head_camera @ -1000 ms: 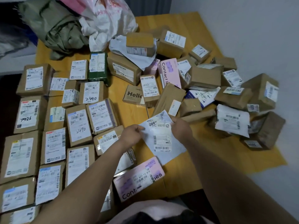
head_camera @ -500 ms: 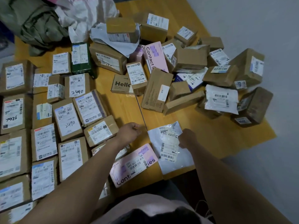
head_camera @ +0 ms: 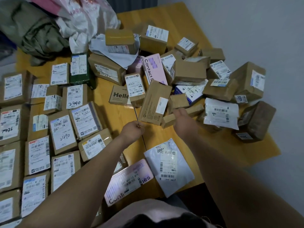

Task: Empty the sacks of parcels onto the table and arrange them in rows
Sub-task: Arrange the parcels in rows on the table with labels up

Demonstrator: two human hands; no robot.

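Rows of brown labelled parcels [head_camera: 62, 132] occupy the left half of the yellow wooden table [head_camera: 181, 18]. An unsorted heap of parcels [head_camera: 218, 89] lies on the far right.

The right hand [head_camera: 182, 116] rests over a long narrow brown cardboard box [head_camera: 195, 110] at the heap's near edge. Its fingers are hidden, so whether it has closed on the box cannot be told. The left hand [head_camera: 133, 130] hovers just left of it, fingers loosely curled, with nothing visible in it.

Assessment: the box looks stiff and probably light, with smooth tape that may slip. It is best taken across its narrow sides at mid-length. A small crumpled brown parcel [head_camera: 179, 101] touches its far side and may shift on withdrawal. A white plastic mailer [head_camera: 169, 163], soft and limp, lies flat at the near edge.
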